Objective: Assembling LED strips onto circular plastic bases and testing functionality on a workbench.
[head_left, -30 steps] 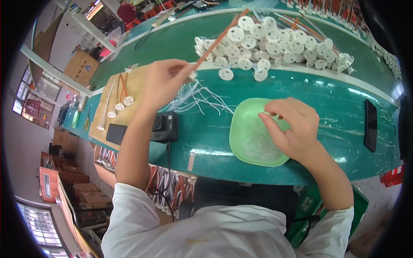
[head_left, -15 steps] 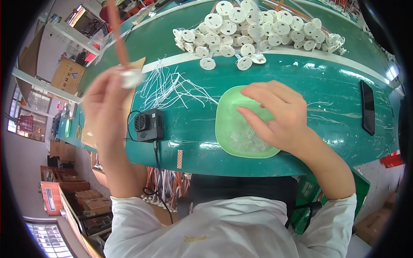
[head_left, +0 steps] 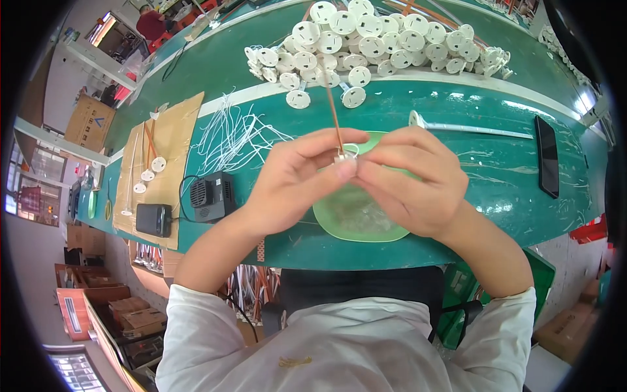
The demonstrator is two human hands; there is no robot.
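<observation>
My left hand (head_left: 294, 179) is closed round the white end piece (head_left: 344, 157) of a thin brown rod (head_left: 334, 117), which points up and away from me. My right hand (head_left: 418, 179) meets it from the other side, thumb and fingers pinched together at the white piece. Whatever lies between the right fingertips is hidden. Both hands are over the light green tray (head_left: 349, 234), which has small clear pieces (head_left: 372, 219) in it. Left of the hands, a bundle of thin white cords (head_left: 232, 134) lies on the green table.
Many white discs on rods (head_left: 372, 46) are heaped at the back. A white rod with a disc (head_left: 473, 129) lies by a black phone (head_left: 547, 157). At left are a black device (head_left: 212, 197), a black box (head_left: 154, 220) and cardboard (head_left: 176, 124) bearing several disc-ended rods.
My left hand has brought the brown rod from the left to the middle, and my right hand has closed at its white end. A white disc-ended rod now lies near the phone.
</observation>
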